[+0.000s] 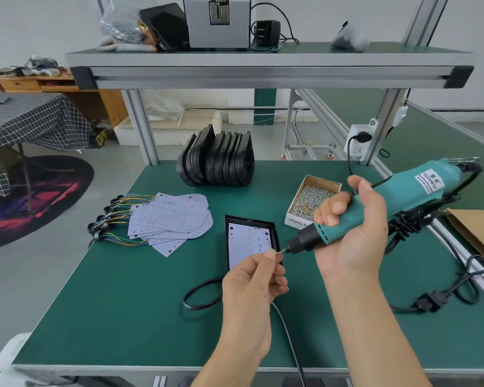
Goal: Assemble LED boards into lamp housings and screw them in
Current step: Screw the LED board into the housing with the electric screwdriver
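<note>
A black lamp housing (274,231) lies on the green mat with a white LED board (245,241) seated inside it. My right hand (352,233) grips a teal electric screwdriver (389,202), tilted so its bit points down-left over the housing's right edge. My left hand (256,277) pinches a small screw (279,253) right at the bit's tip. Loose LED boards (173,222) with coloured wires are fanned out to the left. A row of empty black housings (217,160) stands at the back.
An open cardboard box of screws (312,198) sits just behind the screwdriver. Black cables (436,298) loop across the mat on the right and near the front. A cardboard sheet (478,233) lies at the right edge. An overhead shelf (263,65) spans the bench.
</note>
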